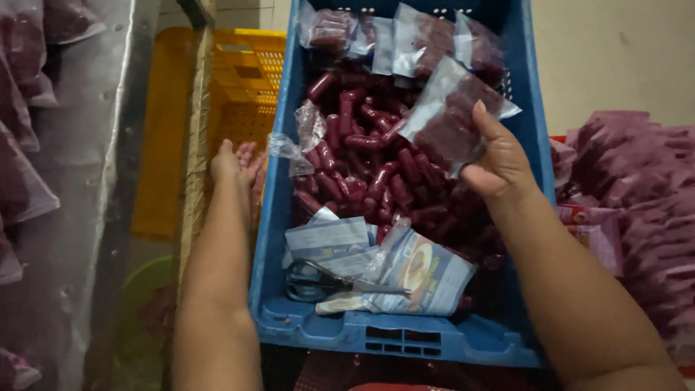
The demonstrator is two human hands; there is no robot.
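Head view: R hand, forearm in from 5 o'clock, grips clear sausage bag over blue crate at 1 o'clock. L hand outside crate wall, 9 o'clock; grip unclear. Scissors inside, 6 o'clock.

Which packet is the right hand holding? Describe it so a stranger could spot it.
Find the blue crate of loose red sausages. Above its right side, the right hand holds a clear filled bag. Unlike the bags along the far wall, it is lifted and tilted.

Single head-worn view, looking steeply down, close over blue crate; both forearms enter from bottom edge.
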